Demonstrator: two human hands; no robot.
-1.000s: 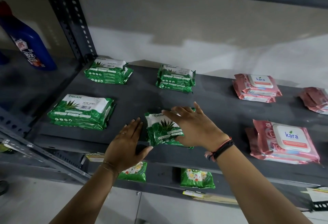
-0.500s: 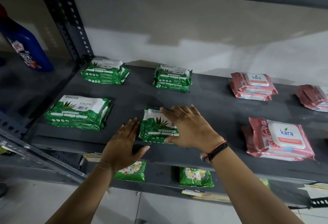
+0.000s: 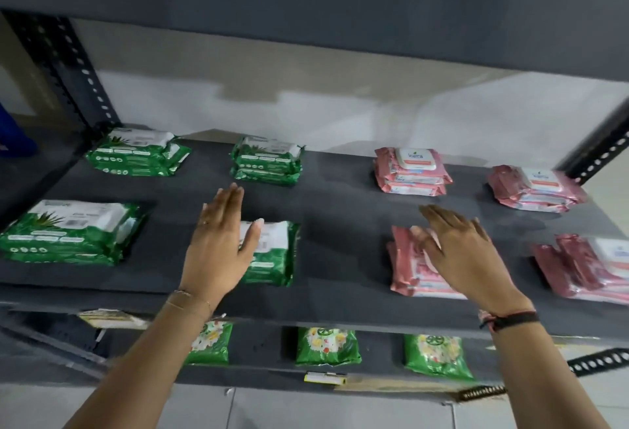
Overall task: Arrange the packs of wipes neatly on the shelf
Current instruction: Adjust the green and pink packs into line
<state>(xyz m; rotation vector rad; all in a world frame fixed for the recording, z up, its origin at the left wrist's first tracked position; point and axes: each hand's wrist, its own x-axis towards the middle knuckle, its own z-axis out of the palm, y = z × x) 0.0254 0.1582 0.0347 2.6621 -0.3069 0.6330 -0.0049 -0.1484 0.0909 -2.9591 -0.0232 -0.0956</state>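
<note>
Green wipes left, pink wipes right, both hands out flat over the dark shelf [image 3: 340, 241]

Far left sit two green stacks, front [image 3: 68, 234] and back [image 3: 139, 153]. Left hand [image 3: 218, 251] is open, fingers straight, half covering the front middle green pack [image 3: 272, 255], not gripping it. Another green stack [image 3: 267, 159] sits behind. Right hand [image 3: 466, 255] is spread loose over the front pink pack [image 3: 408, 268], no grasp. More pink stacks at the back [image 3: 412, 170] and far right [image 3: 534, 188]

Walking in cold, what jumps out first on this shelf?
Two bare hands reach over a dark shelf: the left hand beside a green pack stack, the right hand over a pink pack stack. Green stacks fill the left half, pink the right. Below sit flowery green packs.
</note>
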